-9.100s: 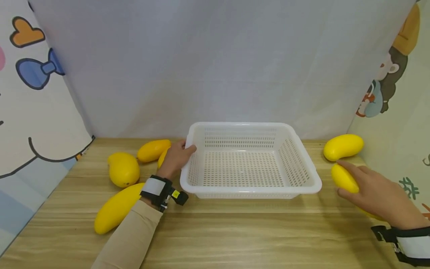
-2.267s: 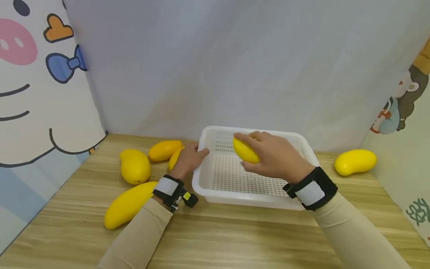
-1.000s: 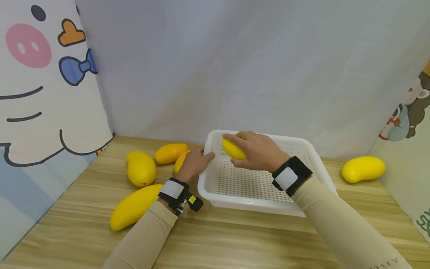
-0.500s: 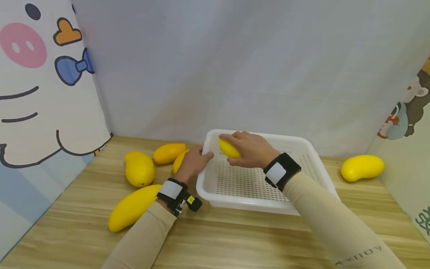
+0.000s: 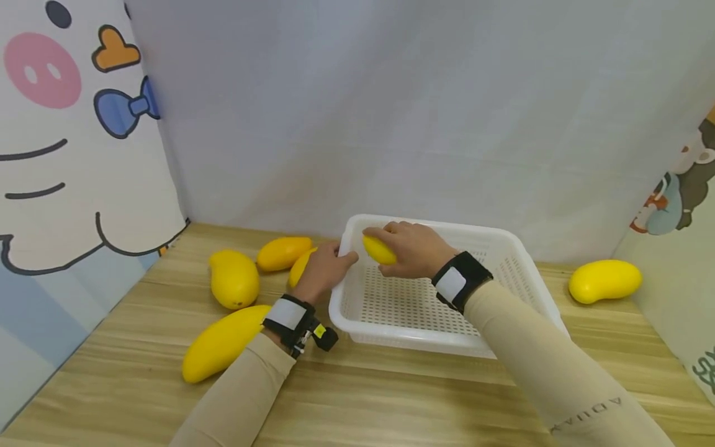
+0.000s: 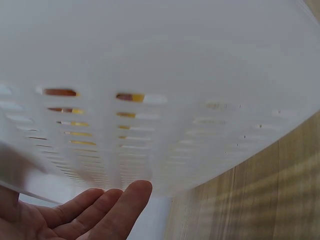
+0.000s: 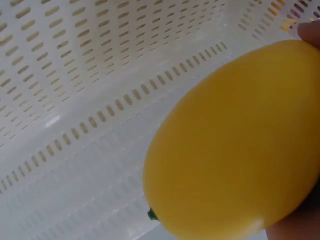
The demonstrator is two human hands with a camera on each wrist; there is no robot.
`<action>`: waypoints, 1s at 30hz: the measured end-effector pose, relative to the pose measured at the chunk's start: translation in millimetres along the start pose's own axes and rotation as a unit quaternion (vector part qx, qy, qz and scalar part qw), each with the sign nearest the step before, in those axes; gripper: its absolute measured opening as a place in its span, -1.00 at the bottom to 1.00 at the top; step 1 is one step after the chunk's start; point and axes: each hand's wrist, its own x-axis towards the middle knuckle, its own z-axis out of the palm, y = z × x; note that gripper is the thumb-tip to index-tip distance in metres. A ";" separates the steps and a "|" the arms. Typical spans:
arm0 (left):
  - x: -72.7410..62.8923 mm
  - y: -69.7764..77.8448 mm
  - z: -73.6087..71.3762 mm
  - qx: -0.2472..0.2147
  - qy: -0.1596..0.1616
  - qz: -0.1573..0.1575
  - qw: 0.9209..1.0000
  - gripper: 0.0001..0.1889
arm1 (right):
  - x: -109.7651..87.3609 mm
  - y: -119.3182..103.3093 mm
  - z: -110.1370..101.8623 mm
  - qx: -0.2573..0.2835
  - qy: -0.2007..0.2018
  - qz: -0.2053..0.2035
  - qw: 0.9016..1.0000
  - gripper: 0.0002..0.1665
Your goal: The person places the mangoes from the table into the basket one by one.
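Note:
My right hand [image 5: 418, 251] grips a yellow mango [image 5: 378, 249] inside the left part of a white plastic basket [image 5: 419, 338], over its perforated floor. Seen from the right wrist, the mango [image 7: 235, 145] fills much of the view and shows a small green stem tip; most of the hand is out of frame there. At the basket's left rim my left hand [image 5: 325, 268] holds on, thumb over the edge. The left wrist view has its fingers [image 6: 115, 210] against the outside of the slotted wall [image 6: 165, 65].
Left of the basket lie several more mangoes: a rounded one [image 5: 234, 279], a long one [image 5: 223, 344], an orange-yellow one [image 5: 283, 254] and one partly behind the left hand [image 5: 300, 267]. Another mango [image 5: 605, 281] lies at the right wall. A grey-white cloth [image 5: 391, 112] hangs behind.
Since the oldest frame, my right hand has carried the mango from the table's right side into the basket. Lately it has shifted slightly left. The left hand keeps its hold on the rim.

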 end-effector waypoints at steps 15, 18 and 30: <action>-1.3 1.0 -3.2 0.015 0.003 0.009 1.000 -0.57 | 9.4 1.3 7.6 -0.006 -0.014 -0.004 1.000 -0.11; -0.2 0.4 -3.3 0.014 0.002 0.010 1.000 -0.57 | 9.9 1.2 9.8 -0.011 -0.015 -0.004 1.000 -0.12; -0.3 0.4 -1.3 0.025 0.005 0.012 1.000 -0.56 | 11.2 2.4 26.1 -0.038 -0.024 -0.022 0.999 -0.15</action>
